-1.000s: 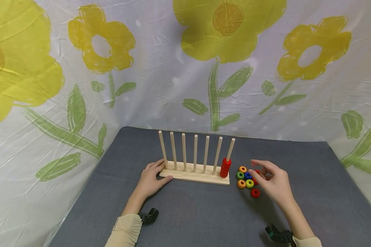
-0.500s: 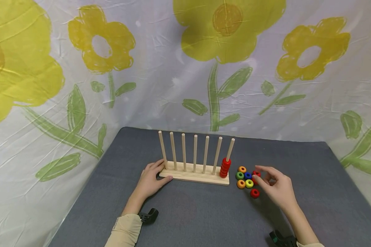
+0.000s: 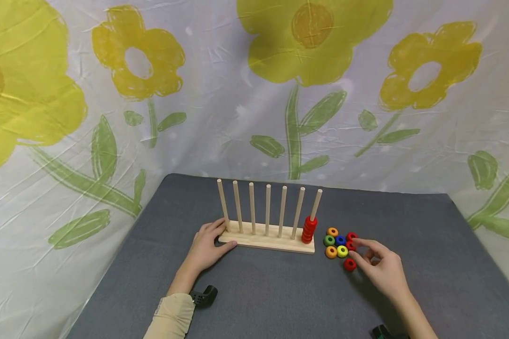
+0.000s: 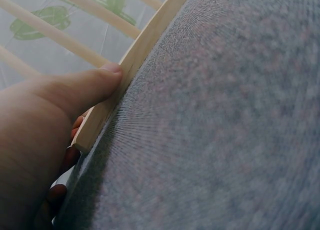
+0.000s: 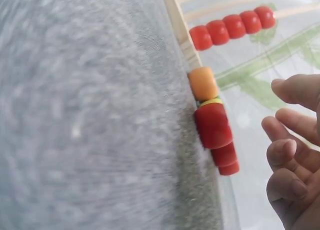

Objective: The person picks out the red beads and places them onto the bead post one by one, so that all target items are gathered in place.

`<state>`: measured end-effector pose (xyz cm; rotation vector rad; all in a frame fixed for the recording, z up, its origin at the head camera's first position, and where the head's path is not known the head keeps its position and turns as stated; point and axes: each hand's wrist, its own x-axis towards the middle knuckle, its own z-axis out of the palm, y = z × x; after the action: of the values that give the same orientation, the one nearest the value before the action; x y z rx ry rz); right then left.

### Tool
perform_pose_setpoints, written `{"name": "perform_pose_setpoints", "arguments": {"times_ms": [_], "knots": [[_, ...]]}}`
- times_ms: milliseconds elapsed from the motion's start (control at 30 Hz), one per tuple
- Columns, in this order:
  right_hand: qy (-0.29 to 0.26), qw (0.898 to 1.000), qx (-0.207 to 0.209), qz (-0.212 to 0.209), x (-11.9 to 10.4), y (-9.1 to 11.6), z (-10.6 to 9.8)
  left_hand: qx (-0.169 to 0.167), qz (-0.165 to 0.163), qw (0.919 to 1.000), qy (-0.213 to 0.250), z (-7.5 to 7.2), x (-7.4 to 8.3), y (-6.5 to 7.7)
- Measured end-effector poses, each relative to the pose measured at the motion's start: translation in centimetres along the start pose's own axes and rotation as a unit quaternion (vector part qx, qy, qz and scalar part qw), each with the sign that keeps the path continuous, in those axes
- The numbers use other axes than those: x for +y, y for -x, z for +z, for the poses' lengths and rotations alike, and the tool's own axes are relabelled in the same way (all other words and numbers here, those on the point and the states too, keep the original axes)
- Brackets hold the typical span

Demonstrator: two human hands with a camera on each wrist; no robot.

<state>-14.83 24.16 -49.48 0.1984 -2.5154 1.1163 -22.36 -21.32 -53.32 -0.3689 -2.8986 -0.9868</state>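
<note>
Hands (image 4: pixel 45 122) (image 5: pixel 300 162) cut off by wrist views' edges, the cloth (image 4: pixel 220 135) there partly blurred

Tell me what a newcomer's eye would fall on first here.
Probably the big yellow flowers across the white cloth backdrop. Next, the stack of five round red beads on the rightmost upright of the pale wooden peg rack. Then the cluster of loose multicoloured ring-shaped beads beside the right hand, on the dark grey cloth.
</note>
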Motion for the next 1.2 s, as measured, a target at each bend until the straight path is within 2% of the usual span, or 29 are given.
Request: {"name": "perform_pose_setpoints", "arguments": {"times_ms": [333, 567, 800, 1033, 1200], "knots": [[-0.012, 0.999, -0.022, 0.033, 2.0, 0.8, 1.1, -0.004, 0.001, 0.9999, -0.012, 0.0, 0.1, -0.3], [-0.030, 0.999, -0.039, 0.009, 3.3, 0.9, 1.5, 0.004, 0.004, 0.9999, -0.010, -0.1, 0.0, 0.0], [-0.046, 0.995, -0.085, 0.008, 3.9, 0.7, 1.1, 0.000, 0.000, 1.0000, -0.004, 0.2, -0.2, 0.0], [-0.101, 0.985, -0.139, 0.010, 4.7, 0.5, 0.3, 0.001, 0.000, 1.0000, -0.004, 0.1, -0.2, 0.0], [-0.098, 0.982, -0.159, 0.014, 4.9, 0.4, 0.0, -0.003, -0.002, 1.0000, -0.005, 0.2, -0.2, 0.0]]}}
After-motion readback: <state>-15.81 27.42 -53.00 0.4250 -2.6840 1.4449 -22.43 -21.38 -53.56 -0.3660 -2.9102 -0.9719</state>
